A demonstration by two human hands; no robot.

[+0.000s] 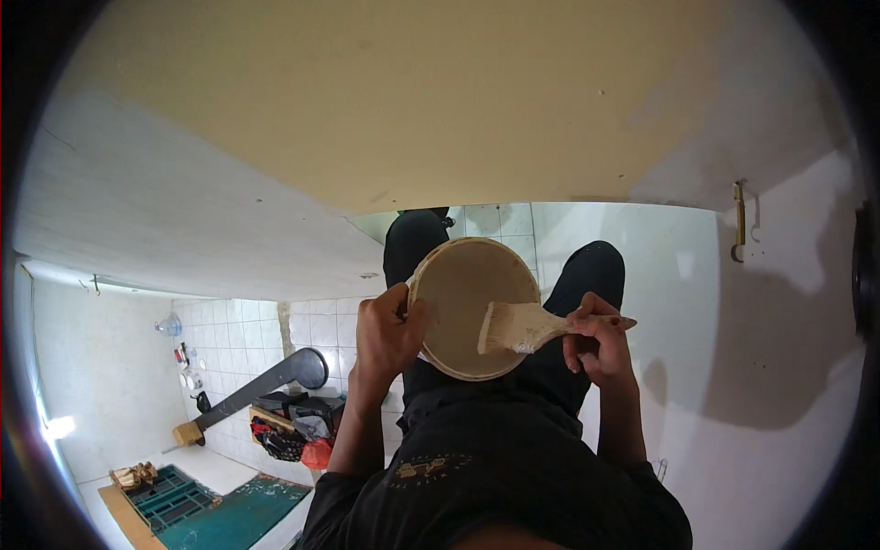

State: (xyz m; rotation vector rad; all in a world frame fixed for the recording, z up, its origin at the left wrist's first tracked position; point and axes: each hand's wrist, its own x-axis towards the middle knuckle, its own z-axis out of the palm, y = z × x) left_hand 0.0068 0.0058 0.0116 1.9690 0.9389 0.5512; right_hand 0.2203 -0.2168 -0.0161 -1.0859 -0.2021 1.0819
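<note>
A round bucket (pixel 458 275) with a pale, smeared rim and beige inside sits in front of my lap, between my knees. My left hand (pixel 390 332) grips its left rim, thumb toward the inside. In my right hand (pixel 598 341) is a wide paintbrush (pixel 527 327), its wooden handle pinched between the fingers. The brush lies level over the right part of the bucket, with its whitish bristles pointing left above the opening. Pale residue coats the bristles and ferrule. Whether the bristles touch anything inside cannot be made out.
Close ahead rises a wall, beige (pixel 440 101) in the middle and whitish at the sides. A brass hook (pixel 739 223) hangs on the right wall. At lower left are a dark bar with a round end (pixel 310 368), a red bag (pixel 317 454) and a green panel (pixel 234 518).
</note>
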